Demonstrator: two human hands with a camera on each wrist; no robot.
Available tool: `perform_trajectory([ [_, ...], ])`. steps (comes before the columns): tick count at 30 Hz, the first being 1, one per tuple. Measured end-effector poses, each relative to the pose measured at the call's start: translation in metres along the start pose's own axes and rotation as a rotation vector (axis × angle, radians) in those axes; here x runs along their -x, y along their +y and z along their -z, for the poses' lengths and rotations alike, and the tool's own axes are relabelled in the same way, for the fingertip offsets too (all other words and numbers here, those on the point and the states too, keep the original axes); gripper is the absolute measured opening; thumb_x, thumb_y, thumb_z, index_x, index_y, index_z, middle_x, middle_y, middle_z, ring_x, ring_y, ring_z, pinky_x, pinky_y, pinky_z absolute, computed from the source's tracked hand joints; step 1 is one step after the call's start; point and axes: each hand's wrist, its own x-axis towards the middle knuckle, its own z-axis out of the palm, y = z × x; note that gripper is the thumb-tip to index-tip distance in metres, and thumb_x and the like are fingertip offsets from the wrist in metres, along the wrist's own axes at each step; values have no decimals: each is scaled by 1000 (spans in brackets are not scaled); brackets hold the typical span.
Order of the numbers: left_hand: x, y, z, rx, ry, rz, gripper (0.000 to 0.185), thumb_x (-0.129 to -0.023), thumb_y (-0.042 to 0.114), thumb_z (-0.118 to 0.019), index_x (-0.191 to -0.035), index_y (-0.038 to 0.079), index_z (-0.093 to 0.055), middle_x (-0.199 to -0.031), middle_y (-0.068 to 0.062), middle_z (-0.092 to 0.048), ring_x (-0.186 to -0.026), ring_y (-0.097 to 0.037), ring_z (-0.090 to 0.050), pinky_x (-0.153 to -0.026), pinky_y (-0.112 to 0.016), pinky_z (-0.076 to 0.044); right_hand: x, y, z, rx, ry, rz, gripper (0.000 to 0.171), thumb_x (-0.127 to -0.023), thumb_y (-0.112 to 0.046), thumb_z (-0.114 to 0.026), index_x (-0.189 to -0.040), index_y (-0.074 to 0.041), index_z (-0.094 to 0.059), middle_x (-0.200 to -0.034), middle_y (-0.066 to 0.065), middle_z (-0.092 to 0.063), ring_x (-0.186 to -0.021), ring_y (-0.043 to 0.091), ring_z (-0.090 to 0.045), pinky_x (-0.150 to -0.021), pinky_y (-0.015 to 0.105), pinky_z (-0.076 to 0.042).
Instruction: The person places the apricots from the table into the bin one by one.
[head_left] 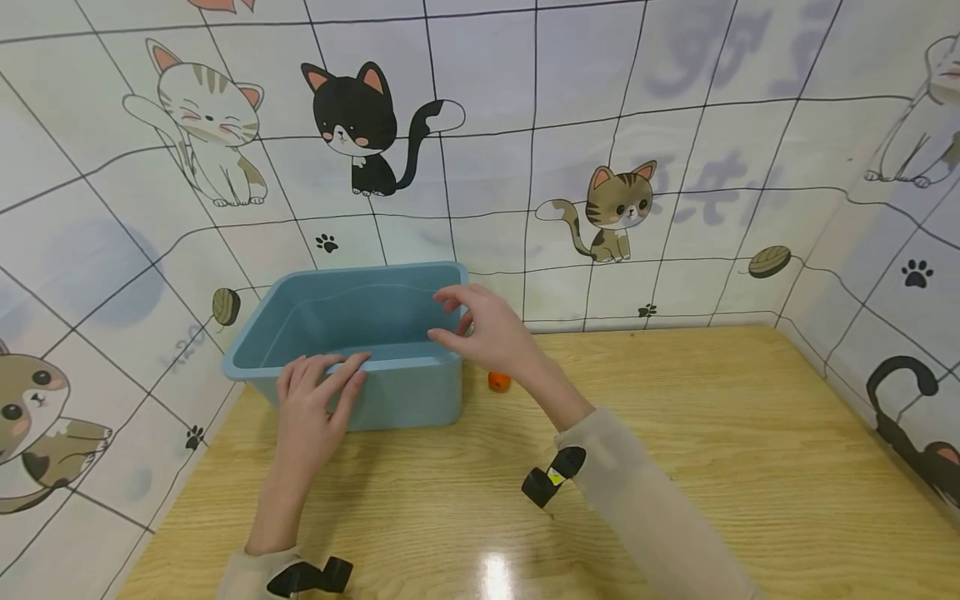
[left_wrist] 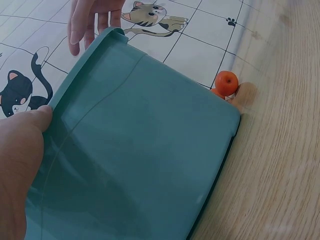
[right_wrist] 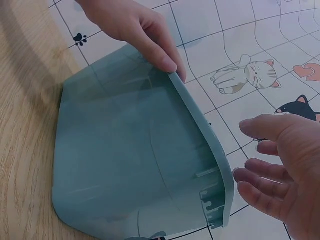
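A blue-green plastic bin [head_left: 397,398] stands upright on the wooden table, towards the back left, and its inside shows bare walls in the head view. My left hand [head_left: 311,408] grips the front rim, the thumb on the outer side and the fingers over the edge, as the right wrist view shows of that hand [right_wrist: 140,32]. Over the bin's right front corner hovers my right hand [head_left: 487,329], fingers loosely bent and apart. Nothing lies between them, and the right wrist view has this hand [right_wrist: 280,165] just off the rim [right_wrist: 227,185].
Just right of the bin, a small round orange fruit-like thing [left_wrist: 226,83] is on the table, with more orange partly hidden behind the bin's corner. A cat-printed sheet [head_left: 495,183] hangs behind and at both sides. The wooden table [head_left: 675,417] extends to the right.
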Motion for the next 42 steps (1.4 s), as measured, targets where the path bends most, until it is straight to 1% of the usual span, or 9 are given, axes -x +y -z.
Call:
perform_trajectory([
  [3, -1, 0, 0, 3, 9, -4, 43, -107, 43, -49, -121, 13, -75, -109, -15, -65, -105, -37, -55, -107, -62, -24, 0, 1, -1, 2, 1, 2, 45, -93, -25, -76, -132, -8, -63, -115, 7, -65, -80, 14, -64, -73, 28, -53],
  [11, -1, 0, 0, 0, 25, -12, 44, -107, 44, -49, -119, 11, -76, -108, -16, -65, -103, -37, -55, -106, -62, -25, 0, 3, 0, -8, 3, -1, 44, -93, -24, -76, -132, -8, -63, -115, 7, -65, -80, 14, -64, -72, 27, -53],
  [17, -2, 0, 0, 2, 30, -17, 43, -107, 43, -49, -120, 12, -76, -108, -15, -65, -104, -37, -55, -106, -61, -24, 1, 6, 6, -56, 27, -31, 42, -93, -22, -76, -130, -8, -63, -113, 8, -65, -82, 16, -66, -71, 28, -55],
  [23, -1, 0, 0, 6, 39, -22, 43, -107, 43, -50, -120, 12, -76, -108, -15, -65, -103, -37, -55, -106, -61, -25, 3, 11, 14, -82, 54, -45, 42, -93, -22, -75, -131, -7, -63, -114, 9, -65, -82, 19, -66, -75, 31, -56],
  [30, 0, -1, 0, -3, 2, -4, 44, -107, 44, -48, -121, 12, -75, -110, -15, -65, -105, -36, -55, -107, -61, -24, 8, 26, 27, -104, 121, -90, 44, -94, -24, -74, -133, -8, -63, -114, 9, -66, -85, 21, -66, -77, 34, -56],
  [37, 0, -1, -1, 3, 3, 0, 44, -107, 44, -48, -121, 12, -75, -110, -15, -65, -105, -36, -54, -108, -61, -24, 14, 44, 38, -114, 156, -133, 42, -94, -26, -74, -131, -9, -63, -112, 9, -67, -86, 24, -66, -71, 36, -57],
  [42, 0, -1, -1, 6, 1, 1, 42, -107, 42, -50, -122, 13, -75, -110, -14, -65, -105, -36, -55, -108, -60, -24, 17, 58, 43, -106, 168, -172, 43, -94, -28, -74, -131, -10, -63, -112, 9, -67, -88, 26, -66, -72, 38, -57],
])
